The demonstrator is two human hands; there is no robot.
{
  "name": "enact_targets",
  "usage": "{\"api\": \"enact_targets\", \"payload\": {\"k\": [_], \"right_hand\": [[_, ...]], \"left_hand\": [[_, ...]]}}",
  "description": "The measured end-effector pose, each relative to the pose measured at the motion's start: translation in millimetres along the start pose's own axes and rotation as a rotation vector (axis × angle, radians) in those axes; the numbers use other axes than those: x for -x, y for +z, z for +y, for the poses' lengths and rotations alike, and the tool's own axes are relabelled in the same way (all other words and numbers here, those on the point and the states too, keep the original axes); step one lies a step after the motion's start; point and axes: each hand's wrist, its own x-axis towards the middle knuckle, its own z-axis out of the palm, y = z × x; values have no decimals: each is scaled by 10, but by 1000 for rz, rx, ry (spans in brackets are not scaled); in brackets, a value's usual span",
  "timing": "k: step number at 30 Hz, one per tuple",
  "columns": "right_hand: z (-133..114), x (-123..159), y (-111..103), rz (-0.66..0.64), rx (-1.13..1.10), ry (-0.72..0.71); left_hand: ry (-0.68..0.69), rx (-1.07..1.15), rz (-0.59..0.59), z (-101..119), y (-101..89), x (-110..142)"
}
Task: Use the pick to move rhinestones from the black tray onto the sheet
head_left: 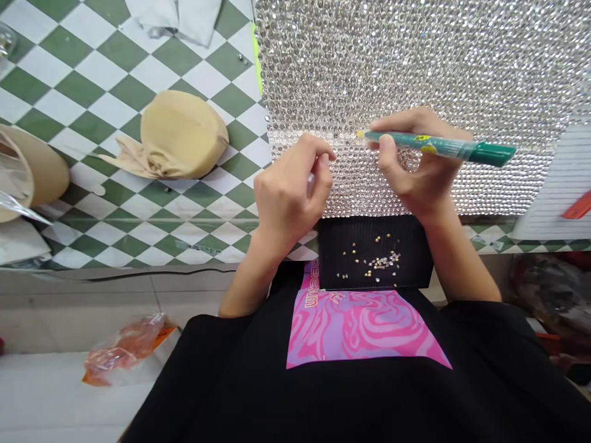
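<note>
A large sheet covered in rows of clear rhinestones (pixel 415 67) lies on the checked table. My right hand (pixel 415 166) grips a green pen-like picker tool (pixel 438 146), its yellowish tip resting on the sheet's lower rows. My left hand (pixel 290 191) is curled beside it on the sheet's left edge, fingers pinched together around something small and pale that I cannot make out. Below the hands, a black tray (pixel 415 246) holds several loose rhinestones (pixel 381 261), resting against my black shirt.
A green-and-white checked tablecloth (pixel 115 80) covers the table. A beige padded cup (pixel 182 132) lies left of the sheet, another beige piece (pixel 28 172) at the far left. White lined paper (pixel 561 191) sits at right. An orange plastic bag (pixel 124 347) lies on the floor.
</note>
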Motion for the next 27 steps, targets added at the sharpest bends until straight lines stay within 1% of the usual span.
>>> {"api": "enact_targets", "payload": {"k": [8,12,14,17,19,22,24,27], "right_hand": [[-4,5,-31,-40,93,-71],[3,-2,-25,-73,103,-64],[7,-2,-12,-60,77,-50],[-8,17,-16,-1,28,-13],[-44,61,-68,64,-22,8],[-132,207,-237,151,-101,0],[-201,360,-372,130,-144,-14],[-304,638,-511,7,-215,-30]], "left_hand": [[-4,5,-15,12,-11,1],[-54,16,-53,31,-31,1],[-66,22,-60,35,-34,1],[-39,13,-39,25,-20,3],[-17,11,-17,10,-5,8],[-1,16,6,-4,11,15],[2,17,8,-1,12,15],[-3,21,-7,17,5,9]]}}
